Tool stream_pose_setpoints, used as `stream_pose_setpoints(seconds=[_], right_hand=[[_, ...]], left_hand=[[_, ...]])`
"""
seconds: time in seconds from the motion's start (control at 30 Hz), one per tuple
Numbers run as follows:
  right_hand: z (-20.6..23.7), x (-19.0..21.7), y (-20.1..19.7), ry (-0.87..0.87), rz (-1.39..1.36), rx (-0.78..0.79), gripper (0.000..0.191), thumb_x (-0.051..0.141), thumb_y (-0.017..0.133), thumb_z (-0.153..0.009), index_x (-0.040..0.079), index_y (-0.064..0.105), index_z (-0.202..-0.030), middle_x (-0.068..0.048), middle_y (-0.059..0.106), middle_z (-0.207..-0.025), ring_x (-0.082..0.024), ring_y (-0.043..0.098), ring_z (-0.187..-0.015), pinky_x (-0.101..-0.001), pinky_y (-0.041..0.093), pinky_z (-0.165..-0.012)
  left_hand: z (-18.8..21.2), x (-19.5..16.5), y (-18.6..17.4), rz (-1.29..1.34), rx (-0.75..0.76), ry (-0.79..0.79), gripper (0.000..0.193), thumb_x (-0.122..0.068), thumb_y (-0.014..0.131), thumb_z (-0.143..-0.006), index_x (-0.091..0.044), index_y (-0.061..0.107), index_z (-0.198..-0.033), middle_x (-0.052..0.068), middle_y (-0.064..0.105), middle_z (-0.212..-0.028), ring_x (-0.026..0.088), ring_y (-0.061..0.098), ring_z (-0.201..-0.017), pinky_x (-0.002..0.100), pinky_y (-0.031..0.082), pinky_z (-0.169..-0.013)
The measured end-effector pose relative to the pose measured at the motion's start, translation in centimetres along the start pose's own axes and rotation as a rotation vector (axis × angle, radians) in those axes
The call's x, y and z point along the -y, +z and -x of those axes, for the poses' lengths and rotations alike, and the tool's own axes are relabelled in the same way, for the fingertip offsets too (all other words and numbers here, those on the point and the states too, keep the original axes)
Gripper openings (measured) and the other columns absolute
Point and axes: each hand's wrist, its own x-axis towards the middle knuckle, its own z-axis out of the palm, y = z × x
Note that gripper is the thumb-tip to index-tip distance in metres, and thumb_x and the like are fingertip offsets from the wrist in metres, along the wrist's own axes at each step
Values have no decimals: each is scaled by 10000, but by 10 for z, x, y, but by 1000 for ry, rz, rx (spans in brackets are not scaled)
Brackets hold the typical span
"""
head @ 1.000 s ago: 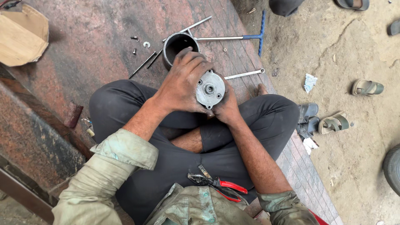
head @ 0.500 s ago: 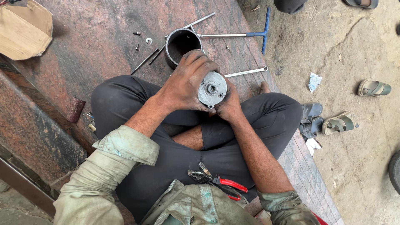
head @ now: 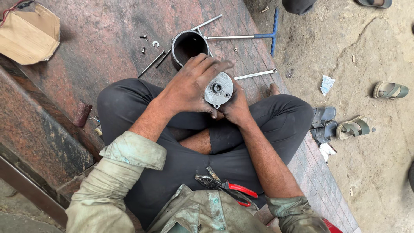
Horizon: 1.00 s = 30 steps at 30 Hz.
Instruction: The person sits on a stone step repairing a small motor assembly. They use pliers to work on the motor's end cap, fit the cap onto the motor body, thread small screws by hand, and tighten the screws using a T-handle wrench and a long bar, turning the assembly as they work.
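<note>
Reddish stone floor carries loose screws (head: 143, 43) and a metal cylinder (head: 189, 46). Your left hand (head: 189, 86) and right hand (head: 235, 105) both grip the round metal cover (head: 218, 89); it looks unmounted yet.

- I see a dull grey cast-metal end cap (head: 218, 89), matt.
- Dark steel cylinder housing (head: 188, 46), scuffed.
- T-handle wrench (head: 254, 36): bare metal shaft, blue plastic grip.
- Pliers (head: 226, 186): glossy red plastic handles.
</note>
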Motion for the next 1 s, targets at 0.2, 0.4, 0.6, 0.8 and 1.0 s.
stream_pose_setpoints(seconds=[0.2, 0.4, 0.6, 0.8, 1.0], right_hand=[[-3, 19, -17, -26, -147, 97, 1056, -59, 821, -608, 64, 337, -1539, -132, 545, -1477, -192, 536, -1374, -361, 453, -1151], [-8, 36, -58, 217, 301, -107, 554, 27, 747, -798, 61, 540, -1311, -117, 670, -1212, -207, 684, -1130, -472, 408, -1091], [117, 77, -34, 344, 668, 536, 187, 197, 798, -755, 128, 763, -925, -80, 770, -822, -250, 756, -779, -398, 595, -749], [241, 72, 0, 164, 847, 198, 734, 121, 777, -690, 105, 518, -1377, -164, 511, -1292, -404, 516, -1186, -494, 448, -980], [295, 30, 5, 218, 1030, 261, 718, 27, 703, -726, 129, 511, -1411, -127, 535, -1263, -357, 542, -1170, -484, 456, -922]], left_hand=[[-3, 6, -4, 15, -12, -9, 1288, -513, 1011, -352, -117, 487, -1460, 119, 639, -1241, 347, 608, -1122, 507, 495, -1041], [0, 10, -4, -63, -67, 37, 1072, -438, 1010, -592, -134, 505, -1487, 135, 660, -1241, 368, 666, -1125, 475, 557, -984], [-5, 9, -8, -10, -65, 21, 1048, -532, 1000, -639, -132, 499, -1468, 145, 665, -1204, 365, 676, -1051, 477, 563, -907], [-6, -8, -10, -45, -9, -53, 1119, -352, 982, -572, -118, 458, -1532, 148, 614, -1243, 401, 638, -1112, 500, 553, -964], [-8, -25, -10, -41, 111, -47, 998, -227, 986, -615, -132, 496, -1479, 171, 568, -1341, 395, 587, -1230, 485, 529, -1034]])
